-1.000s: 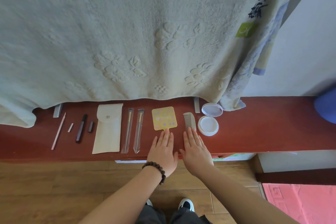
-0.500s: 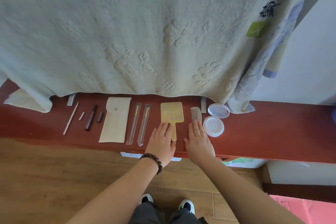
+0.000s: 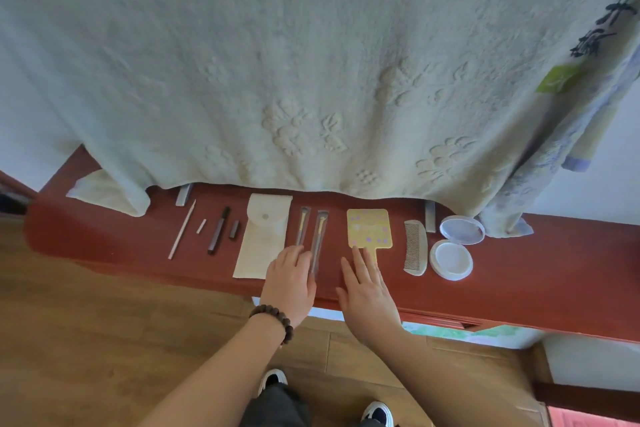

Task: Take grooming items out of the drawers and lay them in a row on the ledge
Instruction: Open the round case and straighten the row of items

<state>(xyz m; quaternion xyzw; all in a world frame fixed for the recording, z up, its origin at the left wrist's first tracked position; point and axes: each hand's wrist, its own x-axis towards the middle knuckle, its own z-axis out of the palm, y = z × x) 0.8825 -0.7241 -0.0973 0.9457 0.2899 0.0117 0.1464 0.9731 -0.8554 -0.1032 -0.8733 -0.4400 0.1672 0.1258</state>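
A row of grooming items lies on the red ledge (image 3: pixel 519 274): a thin pale stick (image 3: pixel 182 229), a dark pencil (image 3: pixel 219 229) with its cap (image 3: pixel 234 229), a cream pouch (image 3: pixel 261 234), two sleeved brushes (image 3: pixel 318 230), a yellow hand mirror (image 3: pixel 369 228), a comb (image 3: pixel 415 247) and an open round white case (image 3: pixel 451 258). My left hand (image 3: pixel 290 282) lies flat, fingers on the near ends of the brushes and the pouch's corner. My right hand (image 3: pixel 367 288) lies flat over the mirror's handle. Neither hand holds anything.
A large pale towel (image 3: pixel 311 62) hangs over the back of the ledge, with a patterned cloth (image 3: pixel 568 135) at its right. Wooden floor (image 3: pixel 86 340) lies below, and my shoes (image 3: pixel 273 378) show at the bottom. A drawer front edge (image 3: pixel 436 319) shows under the ledge.
Both flat hands have slid left along the ledge: the left from the mirror's handle to the brushes, the right from the comb to the mirror's handle. The view shifted too.
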